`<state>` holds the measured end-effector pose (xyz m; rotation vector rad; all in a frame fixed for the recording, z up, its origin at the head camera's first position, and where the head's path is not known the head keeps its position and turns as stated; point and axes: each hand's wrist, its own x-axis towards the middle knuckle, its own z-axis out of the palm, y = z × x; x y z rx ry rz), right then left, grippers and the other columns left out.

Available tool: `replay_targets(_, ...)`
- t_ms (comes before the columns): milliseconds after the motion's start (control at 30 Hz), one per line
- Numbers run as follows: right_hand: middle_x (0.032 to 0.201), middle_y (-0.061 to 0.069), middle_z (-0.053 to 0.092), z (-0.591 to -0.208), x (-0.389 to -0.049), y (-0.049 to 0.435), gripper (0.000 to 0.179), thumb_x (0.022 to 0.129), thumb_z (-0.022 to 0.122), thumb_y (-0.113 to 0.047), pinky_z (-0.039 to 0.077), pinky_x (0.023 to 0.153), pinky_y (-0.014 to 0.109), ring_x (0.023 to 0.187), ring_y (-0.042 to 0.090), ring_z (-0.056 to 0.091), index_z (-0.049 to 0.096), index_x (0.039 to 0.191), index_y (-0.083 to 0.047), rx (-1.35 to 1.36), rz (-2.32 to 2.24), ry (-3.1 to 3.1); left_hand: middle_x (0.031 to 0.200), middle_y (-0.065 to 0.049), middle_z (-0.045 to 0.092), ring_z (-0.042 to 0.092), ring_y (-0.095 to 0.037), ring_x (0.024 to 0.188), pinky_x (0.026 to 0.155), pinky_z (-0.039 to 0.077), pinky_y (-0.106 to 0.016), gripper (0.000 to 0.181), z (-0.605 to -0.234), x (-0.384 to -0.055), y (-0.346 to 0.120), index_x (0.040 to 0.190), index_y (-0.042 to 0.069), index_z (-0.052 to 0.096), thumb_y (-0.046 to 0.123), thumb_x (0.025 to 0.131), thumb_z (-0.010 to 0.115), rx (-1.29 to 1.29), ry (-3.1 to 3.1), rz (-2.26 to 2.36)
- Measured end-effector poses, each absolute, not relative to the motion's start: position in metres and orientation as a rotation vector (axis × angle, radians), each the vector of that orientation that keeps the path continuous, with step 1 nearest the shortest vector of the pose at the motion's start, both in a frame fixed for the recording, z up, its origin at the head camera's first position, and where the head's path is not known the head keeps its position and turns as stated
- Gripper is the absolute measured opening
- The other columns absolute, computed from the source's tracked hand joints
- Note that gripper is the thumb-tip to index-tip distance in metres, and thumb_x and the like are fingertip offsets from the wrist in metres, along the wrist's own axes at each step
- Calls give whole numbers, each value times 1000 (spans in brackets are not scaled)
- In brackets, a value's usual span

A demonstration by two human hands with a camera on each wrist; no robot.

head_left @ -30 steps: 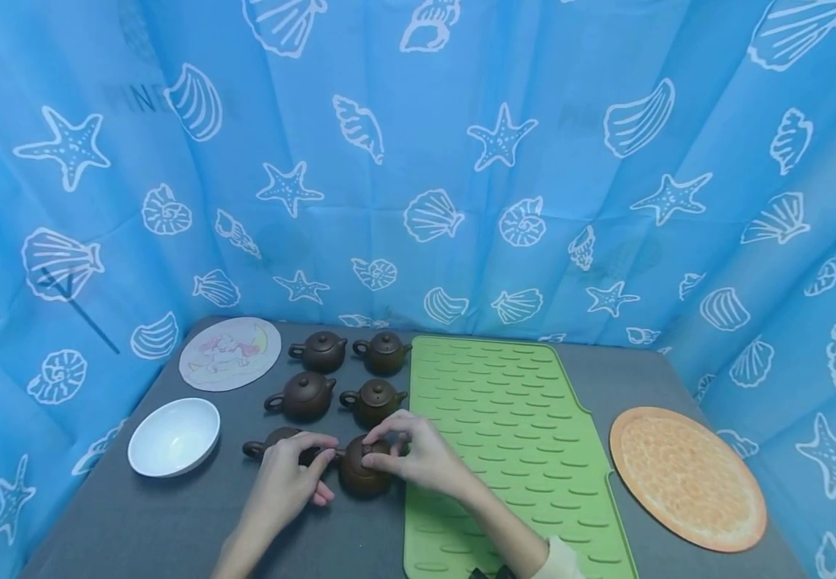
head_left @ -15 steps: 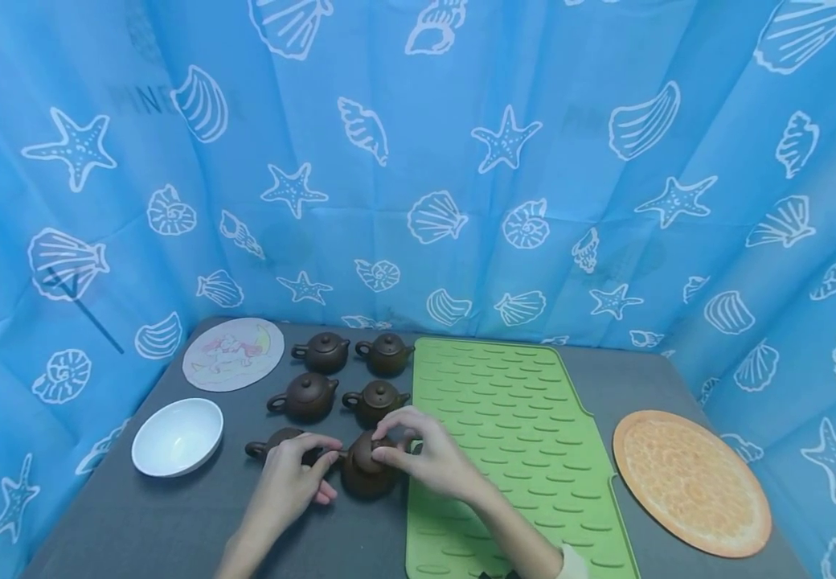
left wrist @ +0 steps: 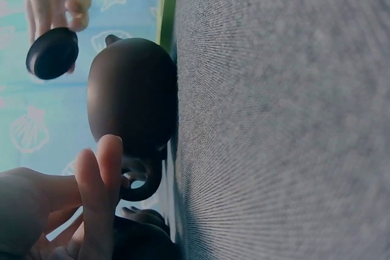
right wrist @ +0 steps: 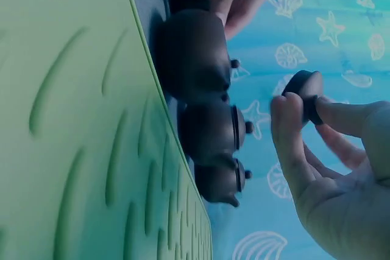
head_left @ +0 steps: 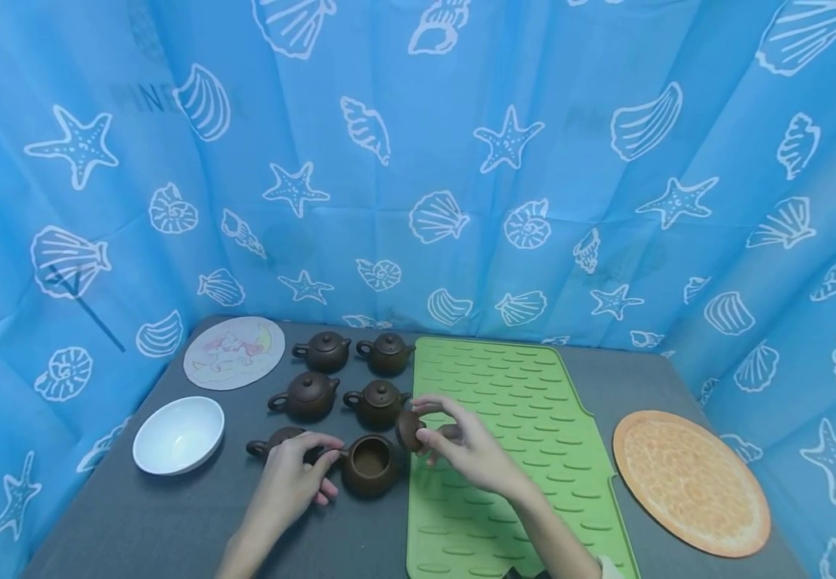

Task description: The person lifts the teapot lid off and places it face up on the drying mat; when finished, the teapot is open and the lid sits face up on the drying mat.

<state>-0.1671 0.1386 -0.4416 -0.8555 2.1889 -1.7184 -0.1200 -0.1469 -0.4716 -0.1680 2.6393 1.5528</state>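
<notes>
A dark brown teapot (head_left: 369, 487) stands uncovered on the table, its round mouth facing up. My left hand (head_left: 280, 490) pinches its loop handle (left wrist: 152, 182) between thumb and fingers. The lid (head_left: 408, 431) is in my right hand (head_left: 474, 449), held by its knob, tilted and raised beyond the teapot's right side. In the right wrist view the lid (right wrist: 306, 86) sits between thumb and fingertips, well apart from the pots. Partly hidden behind my left hand is another brown teapot (head_left: 273, 441). Several lidded ones, such as the near teapot (head_left: 377, 404), stand behind.
A green ridged mat (head_left: 505, 450) lies right of the teapots, under my right forearm. Farther right is a round orange-brown mat (head_left: 689, 481). At left are a white bowl (head_left: 178, 436) and a round pale mat with a drawing (head_left: 233, 354). A blue curtain (head_left: 418, 161) hangs behind.
My right hand has tilted the lid, lifted it off the teapot and carried it right, exposing the pot's inside. My left hand keeps its hold on the handle.
</notes>
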Motion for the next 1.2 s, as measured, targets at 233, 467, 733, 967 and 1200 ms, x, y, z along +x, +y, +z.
replay_targets(233,164,33,44,-444,-172,160,49,112,55,-5,65,101,42,113,47,76,47,159,1,-832,-1747,2041,105,-9,77,73,-13,58,52,60,-24,21,-472,-120,-147,122,10,79,6,102,73,-168,2645,1540)
replay_targets(467,163,35,42,-451,-174,170,59,101,75,-9,65,96,29,111,32,78,50,155,-3,-687,-1723,2055,105,-8,78,74,-13,59,52,59,-24,21,-471,-120,-148,122,10,78,7,102,73,-170,2646,1533)
replay_targets(733,155,35,49,-460,-177,174,62,98,75,0,66,94,28,113,44,78,48,153,6,-699,-1637,2149,98,-7,78,73,-13,59,52,59,-23,22,-469,-119,-147,124,11,78,8,103,73,-177,2657,1509)
replay_targets(967,151,36,53,-468,-179,178,59,99,73,1,66,85,24,110,41,79,48,151,11,-659,-1524,2204,96,-6,79,73,-13,59,52,59,-24,23,-470,-119,-147,125,11,77,8,103,72,-172,2654,1504)
replay_targets(1200,143,32,61,-469,-178,175,60,95,76,1,55,61,20,78,21,76,53,150,7,-637,-1432,2232,100,-7,78,73,-13,60,53,59,-24,23,-471,-119,-147,125,11,77,8,103,72,-173,2645,1511)
